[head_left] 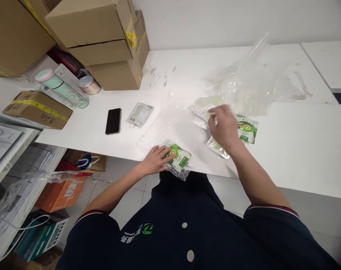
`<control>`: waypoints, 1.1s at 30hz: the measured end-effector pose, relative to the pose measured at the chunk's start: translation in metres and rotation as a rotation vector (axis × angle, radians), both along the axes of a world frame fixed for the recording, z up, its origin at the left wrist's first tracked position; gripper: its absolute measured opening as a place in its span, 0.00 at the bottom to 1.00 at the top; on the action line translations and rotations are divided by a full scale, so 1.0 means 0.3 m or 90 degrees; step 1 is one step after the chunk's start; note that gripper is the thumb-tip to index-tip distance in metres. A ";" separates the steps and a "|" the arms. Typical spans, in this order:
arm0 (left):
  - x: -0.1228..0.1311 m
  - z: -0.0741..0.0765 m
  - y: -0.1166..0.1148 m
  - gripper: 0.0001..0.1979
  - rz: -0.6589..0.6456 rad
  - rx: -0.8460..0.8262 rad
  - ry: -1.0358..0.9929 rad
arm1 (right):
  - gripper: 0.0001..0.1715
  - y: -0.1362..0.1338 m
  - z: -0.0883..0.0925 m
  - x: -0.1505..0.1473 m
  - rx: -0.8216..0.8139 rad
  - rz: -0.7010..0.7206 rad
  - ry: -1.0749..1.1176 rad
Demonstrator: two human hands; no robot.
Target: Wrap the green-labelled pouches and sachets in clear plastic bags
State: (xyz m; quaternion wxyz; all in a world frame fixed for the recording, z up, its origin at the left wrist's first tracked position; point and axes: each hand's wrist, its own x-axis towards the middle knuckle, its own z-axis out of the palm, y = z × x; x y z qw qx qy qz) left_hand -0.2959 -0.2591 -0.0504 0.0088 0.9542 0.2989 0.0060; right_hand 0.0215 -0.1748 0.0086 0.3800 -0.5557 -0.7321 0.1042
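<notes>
My left hand (pixel 157 159) lies with its fingers stretched over a green and white pouch (pixel 181 157) printed with kiwi slices, at the table's front edge. Clear bubble wrap (pixel 174 112) spreads under and behind that pouch. My right hand (pixel 224 125), slightly blurred, has its fingers curled together above several packets; what is between the fingertips I cannot make out. Beside it on the right is another kiwi pouch (pixel 248 129). Below it lies a clear-edged packet (pixel 217 147), partly hidden by the hand. A pale packet (pixel 200 114) in plastic lies to its left.
A large clear plastic bag (pixel 249 82) lies at the back right of the white table (pixel 300 150). To the left are a phone (pixel 113 121), a flat pouch (pixel 140 114), a mint flask (pixel 62 88), a tin (pixel 89 85) and stacked cardboard boxes (pixel 100 41).
</notes>
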 end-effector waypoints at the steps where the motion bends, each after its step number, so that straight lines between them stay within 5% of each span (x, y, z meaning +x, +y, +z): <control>1: 0.005 0.002 -0.001 0.31 -0.004 0.014 0.007 | 0.21 -0.061 -0.005 -0.032 -0.058 0.158 -0.007; 4: 0.025 0.023 -0.014 0.24 0.006 0.066 0.029 | 0.43 -0.224 -0.064 -0.119 -0.248 0.514 -0.095; 6: 0.044 0.061 -0.030 0.19 0.029 0.091 0.047 | 0.59 -0.292 -0.119 -0.151 -0.272 0.562 -0.139; 8: 0.065 0.120 -0.046 0.17 0.061 0.090 0.071 | 0.64 -0.327 -0.160 -0.163 -0.215 0.538 -0.144; 10: 0.086 0.195 -0.046 0.17 0.092 0.059 0.106 | 0.56 -0.338 -0.174 -0.170 -0.144 0.503 -0.119; 12: 0.107 0.270 -0.019 0.16 0.117 0.004 0.150 | 0.37 -0.326 -0.166 -0.182 -0.114 0.449 -0.064; 14: 0.125 0.329 0.037 0.18 0.147 -0.034 0.187 | 0.24 -0.285 -0.149 -0.196 -0.145 0.385 0.007; 17: 0.140 0.366 0.144 0.18 0.239 0.050 0.145 | 0.19 -0.173 -0.136 -0.207 -0.264 0.285 0.080; 20: 0.130 0.330 0.211 0.17 0.278 0.150 0.036 | 0.17 -0.055 -0.142 -0.193 -0.393 0.186 0.072; 25: 0.069 0.181 0.189 0.24 0.124 -0.007 0.031 | 0.17 -0.027 -0.107 -0.172 -0.480 0.080 -0.093; 28: 0.050 0.119 0.164 0.37 0.116 -0.087 0.080 | 0.29 -0.089 -0.054 -0.183 -0.413 -0.002 -0.308; 30: 0.056 0.099 0.163 0.41 0.124 -0.107 0.109 | 0.29 -0.129 -0.036 -0.191 -0.295 -0.026 -0.385; 33: 0.083 0.086 0.176 0.43 0.130 -0.081 0.135 | 0.32 -0.171 -0.064 -0.193 -0.212 0.109 -0.383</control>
